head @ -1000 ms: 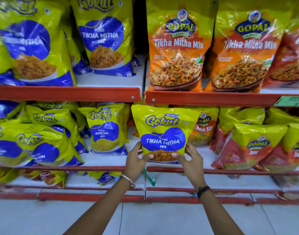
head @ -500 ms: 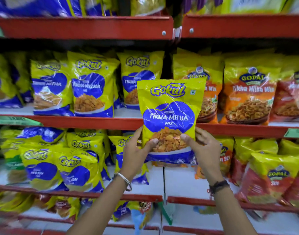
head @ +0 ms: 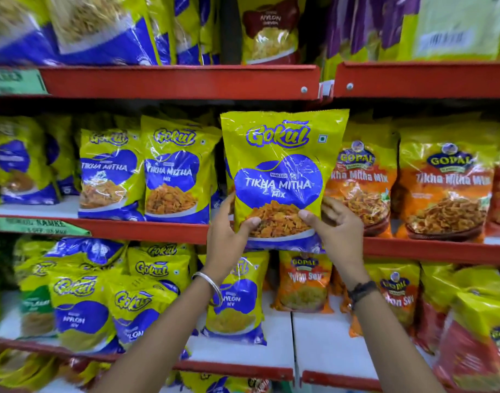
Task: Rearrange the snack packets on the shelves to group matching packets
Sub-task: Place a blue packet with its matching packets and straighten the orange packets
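I hold a yellow and blue Gokul Tikha Mitha Mix packet (head: pixel 280 171) upright in front of the middle shelf (head: pixel 146 229). My left hand (head: pixel 229 231) grips its lower left edge and my right hand (head: pixel 332 231) grips its lower right edge. To its left stand matching Gokul Tikha Mitha packets (head: pixel 175 171) on the same shelf. To its right stand orange Gopal Tikha Mitha Mix packets (head: pixel 362 182). The packet's bottom hangs just past the shelf's red front lip.
The shelf below carries Gokul Nylon Sev packets (head: pixel 81 307) on the left and Gopal Nylon Sev packets (head: pixel 304 282) on the right. The top shelf (head: pixel 186 80) holds more blue, yellow and purple packets. A green price label (head: pixel 39 225) sticks to the middle shelf's lip.
Both hands have lifted the Gokul packet from the lower shelf up to the middle shelf level. My view has tilted upward and moved closer to the shelves.
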